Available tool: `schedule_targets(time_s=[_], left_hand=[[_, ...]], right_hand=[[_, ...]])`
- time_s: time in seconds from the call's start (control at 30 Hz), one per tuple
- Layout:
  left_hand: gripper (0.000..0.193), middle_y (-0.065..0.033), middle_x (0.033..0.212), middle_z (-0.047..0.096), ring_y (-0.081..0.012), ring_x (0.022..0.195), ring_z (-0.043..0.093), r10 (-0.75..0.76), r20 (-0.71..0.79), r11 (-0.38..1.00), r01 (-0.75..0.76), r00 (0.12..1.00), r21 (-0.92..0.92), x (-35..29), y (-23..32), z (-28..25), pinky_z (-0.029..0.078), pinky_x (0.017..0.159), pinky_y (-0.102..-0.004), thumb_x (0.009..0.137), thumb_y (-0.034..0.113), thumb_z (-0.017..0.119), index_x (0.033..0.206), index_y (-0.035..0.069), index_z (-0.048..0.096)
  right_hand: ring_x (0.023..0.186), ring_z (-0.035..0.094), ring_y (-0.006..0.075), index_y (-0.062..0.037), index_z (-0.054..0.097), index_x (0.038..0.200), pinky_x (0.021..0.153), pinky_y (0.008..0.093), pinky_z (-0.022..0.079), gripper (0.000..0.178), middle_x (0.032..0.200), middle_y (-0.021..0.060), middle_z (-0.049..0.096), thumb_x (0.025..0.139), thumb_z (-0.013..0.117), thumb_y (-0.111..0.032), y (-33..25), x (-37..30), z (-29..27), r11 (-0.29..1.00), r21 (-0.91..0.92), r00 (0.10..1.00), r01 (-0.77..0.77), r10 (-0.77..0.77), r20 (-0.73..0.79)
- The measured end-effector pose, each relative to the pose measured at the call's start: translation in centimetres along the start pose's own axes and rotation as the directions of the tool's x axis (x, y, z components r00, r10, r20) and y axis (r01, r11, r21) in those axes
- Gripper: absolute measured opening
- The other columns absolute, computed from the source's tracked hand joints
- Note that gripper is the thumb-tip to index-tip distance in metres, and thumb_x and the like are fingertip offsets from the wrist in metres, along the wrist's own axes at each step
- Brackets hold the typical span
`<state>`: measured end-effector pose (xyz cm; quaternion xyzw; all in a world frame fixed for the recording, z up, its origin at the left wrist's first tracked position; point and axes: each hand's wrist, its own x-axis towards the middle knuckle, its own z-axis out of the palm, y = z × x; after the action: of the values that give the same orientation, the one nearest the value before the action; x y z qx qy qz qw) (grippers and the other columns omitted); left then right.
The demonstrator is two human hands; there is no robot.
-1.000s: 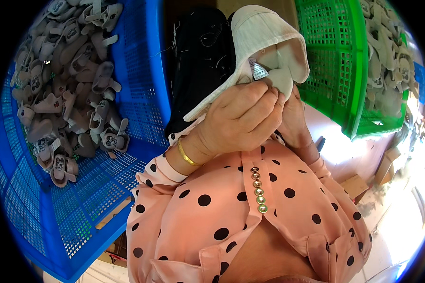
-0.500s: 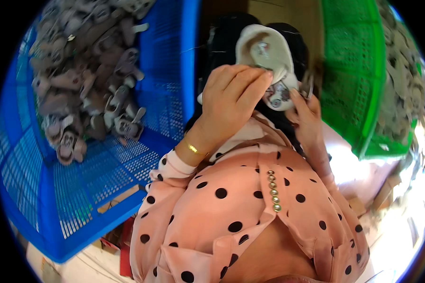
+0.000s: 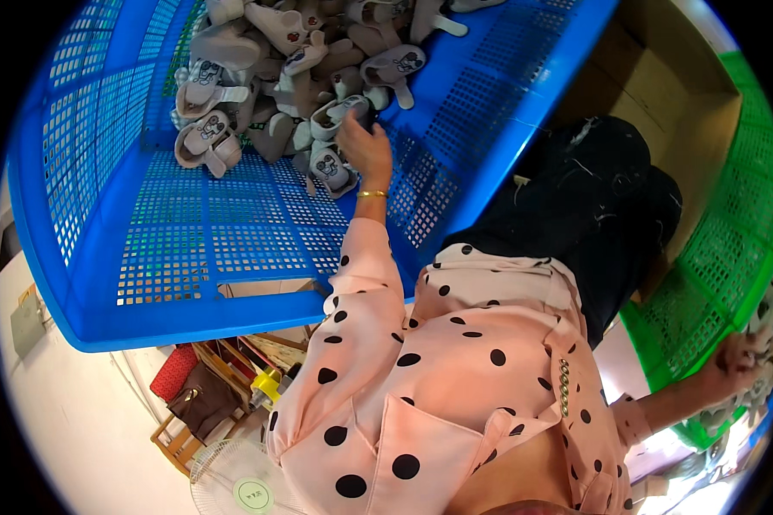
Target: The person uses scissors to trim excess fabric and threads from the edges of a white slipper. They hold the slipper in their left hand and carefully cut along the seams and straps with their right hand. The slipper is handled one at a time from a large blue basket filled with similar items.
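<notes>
Inside the blue basket, my left hand (image 3: pixel 368 153) reaches onto the near edge of a heap of small shoes. Its thumb stands apart from the fingers, and the fingertips touch a pale shoe (image 3: pixel 325 120). Just below lies another small shoe (image 3: pixel 331 169) with a cartoon face on its toe. Far to the right, my right hand (image 3: pixel 739 360) is over the greyish pile in the green basket (image 3: pixel 691 313). Motion and the picture's rim blur its fingers, so its grip cannot be made out.
The big blue basket (image 3: pixel 180 326) has perforated walls and a raised rim close to my left forearm. An open cardboard box (image 3: pixel 696 77) stands beyond my knees. A fan (image 3: pixel 249 493) and a brown bag (image 3: pixel 202 399) are at the lower left.
Both hands were at a pale shoe above my lap; it no longer shows there. My left hand has moved into the blue basket, my right to the green one. The view has turned left.
</notes>
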<state>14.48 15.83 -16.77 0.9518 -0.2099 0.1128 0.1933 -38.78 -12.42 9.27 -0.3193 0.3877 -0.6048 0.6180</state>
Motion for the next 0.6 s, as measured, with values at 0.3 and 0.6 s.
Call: schedule_targets(time_s=[0.3, 0.6], left_hand=[[0.035, -0.0227, 0.093, 0.068, -0.0380, 0.089, 0.064, 0.089, 0.377, 0.813, -0.286, 0.922, 0.507, 4.6, -9.2, 3.7, 0.047, 0.082, -0.0500, 0.078, 0.033, 0.066, 0.109, 0.016, 0.066], [0.011, -0.0063, 0.100, 0.067, -0.0156, 0.085, 0.063, -0.065, 0.596, -0.051, 0.594, 0.801, -0.803, 3.2, 11.3, -6.0, 0.051, 0.075, -0.0323, 0.095, 0.013, 0.061, 0.102, 0.004, 0.062]], right_hand=[[0.049, 0.030, 0.0044, 0.0025, 0.059, 0.118, 0.045, 0.0211, 0.022, 0.030, 0.070, -0.0028, 0.043, 0.100, 0.053, -0.021, 7.6, -1.5, 2.6, 0.936, -0.197, 0.956, -0.290, 0.277, -0.093], [0.048, 0.035, 0.0016, -0.0024, 0.067, 0.097, 0.046, 0.0198, 0.024, 0.031, 0.055, -0.0064, 0.044, 0.101, 0.050, -0.027, 10.4, -6.5, 8.3, 0.669, -0.712, 0.838, -0.214, 0.500, 0.218]])
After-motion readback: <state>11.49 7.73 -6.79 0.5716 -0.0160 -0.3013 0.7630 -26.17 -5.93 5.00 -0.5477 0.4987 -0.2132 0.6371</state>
